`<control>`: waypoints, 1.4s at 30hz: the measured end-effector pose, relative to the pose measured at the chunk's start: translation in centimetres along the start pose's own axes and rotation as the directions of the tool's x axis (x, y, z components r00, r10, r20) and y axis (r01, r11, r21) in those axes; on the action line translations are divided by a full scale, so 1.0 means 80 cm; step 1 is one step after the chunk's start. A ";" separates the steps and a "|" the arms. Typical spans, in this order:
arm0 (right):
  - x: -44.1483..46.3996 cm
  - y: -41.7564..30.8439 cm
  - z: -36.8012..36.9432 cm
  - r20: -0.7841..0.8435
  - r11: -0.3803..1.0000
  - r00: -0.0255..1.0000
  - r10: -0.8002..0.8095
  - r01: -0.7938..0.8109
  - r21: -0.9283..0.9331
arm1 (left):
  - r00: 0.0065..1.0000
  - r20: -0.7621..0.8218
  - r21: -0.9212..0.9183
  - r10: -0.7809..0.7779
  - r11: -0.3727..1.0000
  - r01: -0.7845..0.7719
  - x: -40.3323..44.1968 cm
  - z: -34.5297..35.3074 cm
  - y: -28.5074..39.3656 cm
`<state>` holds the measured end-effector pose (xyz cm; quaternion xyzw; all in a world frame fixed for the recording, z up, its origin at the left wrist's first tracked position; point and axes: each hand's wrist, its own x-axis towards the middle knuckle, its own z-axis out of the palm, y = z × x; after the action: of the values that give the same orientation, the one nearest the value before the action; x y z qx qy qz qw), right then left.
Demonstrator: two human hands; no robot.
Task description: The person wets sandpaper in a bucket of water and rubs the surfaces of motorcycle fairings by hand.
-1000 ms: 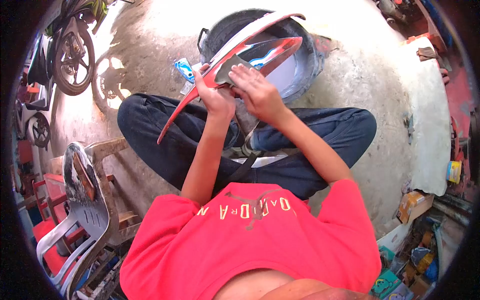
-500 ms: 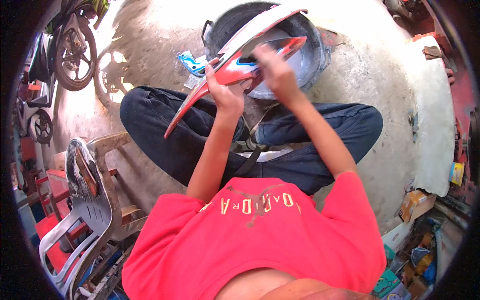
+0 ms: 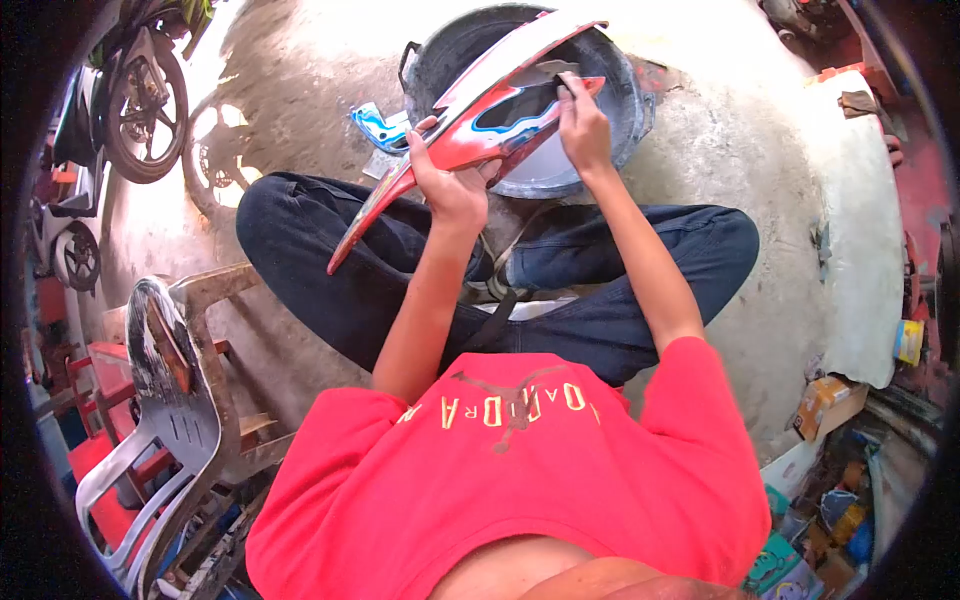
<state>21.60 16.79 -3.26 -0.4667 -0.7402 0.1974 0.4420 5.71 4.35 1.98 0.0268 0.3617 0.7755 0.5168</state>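
Observation:
A long, pointed motorcycle body panel, red with blue, white and black patches, lies slantwise above my crossed legs. My left hand is closed round its middle, the thumb on the near face. Toward the panel's upper right end, the fingers of my right hand are bent and pressed together against the surface; whatever lies beneath them is too small to make out. Just behind is a paler, white and red edged panel section; whether it is a separate piece I cannot tell. Below the panel stands a dark tub with greyish liquid.
A small blue and white part lies on the concrete floor left of the tub. A worn plastic chair stands at my left, a motorcycle wheel farther off. To my right are a long pale slab and a cardboard box.
My right hand has slid right and slightly up along the panel, toward its far end, uncovering the blue and black patch. My left hand keeps its hold, and the panel has hardly moved.

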 end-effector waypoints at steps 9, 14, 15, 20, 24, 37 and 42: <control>-0.033 -0.075 -0.007 0.148 0.822 0.812 -0.565 0.570 0.014 | 0.998 0.051 -0.158 -0.021 0.987 0.029 0.012 -0.008 0.013; 0.007 0.008 -0.008 -0.030 0.993 0.998 -0.055 0.051 -0.106 | 0.998 0.042 -0.118 -0.056 0.991 0.060 0.004 -0.004 0.016; 0.000 -0.006 -0.007 -0.008 0.978 0.981 -0.192 0.191 -0.081 | 0.998 0.019 -0.122 -0.056 0.991 0.058 0.003 0.001 0.017; -0.052 -0.103 -0.012 0.220 0.825 0.797 -0.563 0.556 0.099 | 0.999 0.009 -0.235 -0.047 0.971 0.048 0.015 -0.006 0.012; 0.005 -0.025 -0.015 0.056 0.995 0.993 -0.100 0.099 0.017 | 0.997 -0.017 -0.120 -0.070 0.990 0.068 0.000 0.005 0.019; 0.009 -0.029 -0.021 0.098 0.956 0.963 -0.251 0.262 -0.129 | 0.998 -0.008 -0.109 -0.059 0.992 0.058 -0.004 0.008 0.017; -0.048 -0.111 -0.011 0.318 0.786 0.763 -0.562 0.612 -0.080 | 0.998 0.004 -0.135 0.061 0.989 -0.060 0.020 -0.008 0.001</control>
<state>18.43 9.02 1.67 -0.2159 -0.9181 0.0443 0.3294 4.64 5.26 1.01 0.0060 0.3051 0.8133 0.4953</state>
